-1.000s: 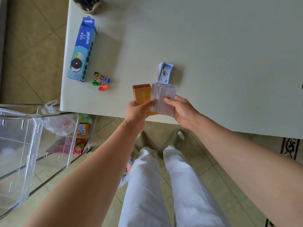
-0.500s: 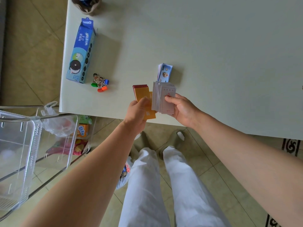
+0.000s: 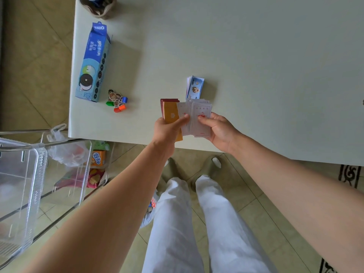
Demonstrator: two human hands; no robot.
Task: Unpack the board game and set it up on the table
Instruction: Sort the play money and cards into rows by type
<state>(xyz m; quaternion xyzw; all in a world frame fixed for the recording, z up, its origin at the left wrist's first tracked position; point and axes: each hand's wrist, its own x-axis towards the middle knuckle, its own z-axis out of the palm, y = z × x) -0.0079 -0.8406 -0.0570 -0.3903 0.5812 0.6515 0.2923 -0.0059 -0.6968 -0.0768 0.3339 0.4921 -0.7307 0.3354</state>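
Above the table's near edge, my left hand [image 3: 167,131] grips a stack of orange and red cards [image 3: 171,112], its thumb stretched onto a white card. My right hand [image 3: 218,131] holds a fanned stack of white cards with red print [image 3: 200,117] right beside them. A small pile of blue play money [image 3: 195,86] lies on the table [image 3: 256,56] just beyond the cards. Cartoon pawns on green, blue and orange stands [image 3: 117,101] sit to the left.
A blue Oreo box [image 3: 92,62] lies near the table's left edge, and a brown pouch [image 3: 98,5] sits at the far left corner. A clear plastic cart [image 3: 29,174] with snack bags stands on the floor to the left.
The white cards in my right hand closed into a tighter stack, then fanned out again. My left thumb reached back across onto a white card. The stacks stayed in place.
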